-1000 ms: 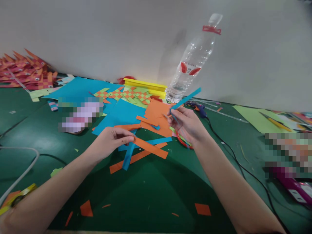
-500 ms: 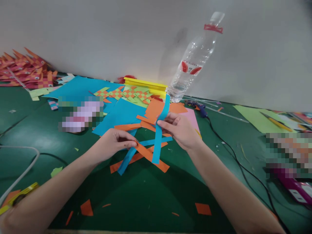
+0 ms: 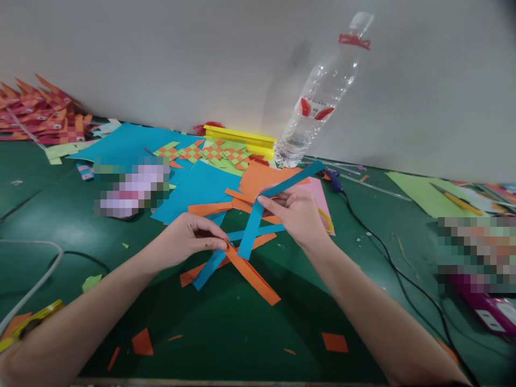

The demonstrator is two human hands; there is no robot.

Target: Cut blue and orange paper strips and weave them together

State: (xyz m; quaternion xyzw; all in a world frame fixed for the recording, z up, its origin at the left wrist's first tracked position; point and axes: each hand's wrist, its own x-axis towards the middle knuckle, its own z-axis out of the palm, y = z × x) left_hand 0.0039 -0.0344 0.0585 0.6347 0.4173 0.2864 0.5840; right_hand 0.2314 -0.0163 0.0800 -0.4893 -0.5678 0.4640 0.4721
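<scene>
Fingers pinched, my left hand (image 3: pixel 201 234) holds a folded orange paper strip (image 3: pixel 256 277) whose two layers point down to the right. Beneath it, another orange strip and a blue strip (image 3: pixel 209 270) cross near the fingertips. A blue paper strip (image 3: pixel 250 228) is gripped between the thumb and fingers of my right hand (image 3: pixel 290 207); its lower end hangs beside the orange strip, and its upper part slants up to the right. Behind the hands lie more orange strips (image 3: pixel 209 208) and a stack of orange paper (image 3: pixel 266 178).
Blue sheets (image 3: pixel 197 188), woven green-orange paper fish (image 3: pixel 213 153) and a clear bottle (image 3: pixel 318 97) stand or lie toward the wall. At the right are a glue gun (image 3: pixel 334 181) with a black cable and a purple tool (image 3: pixel 479 301). Orange scraps (image 3: pixel 334 342) lie in front.
The blue strip in my right hand has turned, its upper end swinging right and its lower end moving left toward my left hand. The orange strip's free end has dropped slightly and shows two layers.
</scene>
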